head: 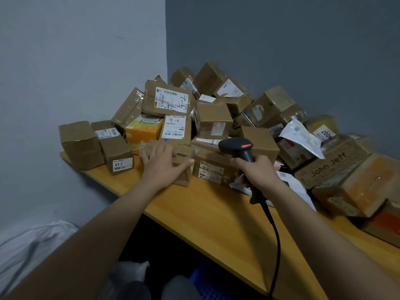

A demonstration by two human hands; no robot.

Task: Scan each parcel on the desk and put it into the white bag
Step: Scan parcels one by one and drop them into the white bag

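A heap of brown cardboard parcels (214,118) covers the back of the yellow wooden desk (207,213), stacked into the corner. My left hand (164,164) lies over a small brown parcel (184,169) at the front of the heap, fingers spread across its top and thumb against its right side. My right hand (257,172) grips the handle of a black barcode scanner (240,148); its head shows a red light and points toward the pile. The scanner's cable (275,234) hangs down over the desk edge. Part of the white bag (28,252) shows at lower left, on the floor.
A box marked 67-2 (118,156) and another plain box (81,145) stand at the desk's left end. An orange carton (144,132) sits behind my left hand. Larger boxes, one printed John Jeff (331,163), crowd the right side. A blue crate (210,284) is under the desk.
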